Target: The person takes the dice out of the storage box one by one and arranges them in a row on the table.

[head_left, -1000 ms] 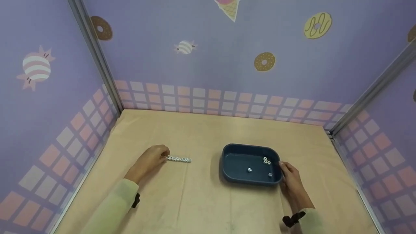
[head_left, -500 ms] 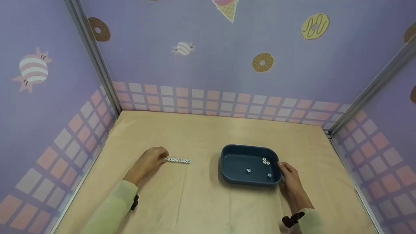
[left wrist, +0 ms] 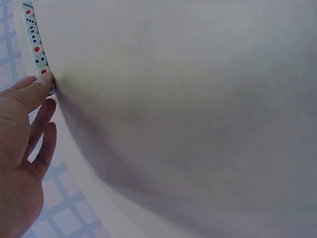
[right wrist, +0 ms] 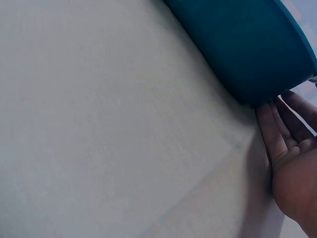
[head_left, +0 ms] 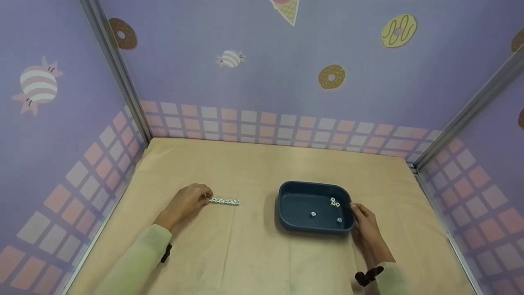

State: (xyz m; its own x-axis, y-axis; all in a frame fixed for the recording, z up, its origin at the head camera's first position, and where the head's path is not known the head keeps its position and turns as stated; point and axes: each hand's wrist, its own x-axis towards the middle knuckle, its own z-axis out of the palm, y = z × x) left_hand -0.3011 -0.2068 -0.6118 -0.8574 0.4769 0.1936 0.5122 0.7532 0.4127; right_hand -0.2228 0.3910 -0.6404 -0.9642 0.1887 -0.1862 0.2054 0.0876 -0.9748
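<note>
A straight row of white dice [head_left: 223,201] lies on the table. My left hand [head_left: 186,205] is at the row's left end, where thumb and fingertips pinch the end die. The left wrist view shows the thumb [left wrist: 37,91] against that die, which is partly covered; red and blue pips show along the row. My right hand [head_left: 368,227] grips the right end of a dark blue tray [head_left: 297,207], thumb at the rim and fingers against the outer wall. In the tray, three dice [head_left: 335,202] cluster at the right, and two single dice [head_left: 313,214] lie apart nearer the front.
A beige cloth [head_left: 258,254] with fold creases covers the table. Purple printed panels [head_left: 262,82] enclose it at the back and both sides, with metal posts [head_left: 118,73] at the corners. The tray stands to the right of the dice row, with bare cloth between.
The head view shifts slightly. Both hands, the dice row and the tray with its dice otherwise stay where they were.
</note>
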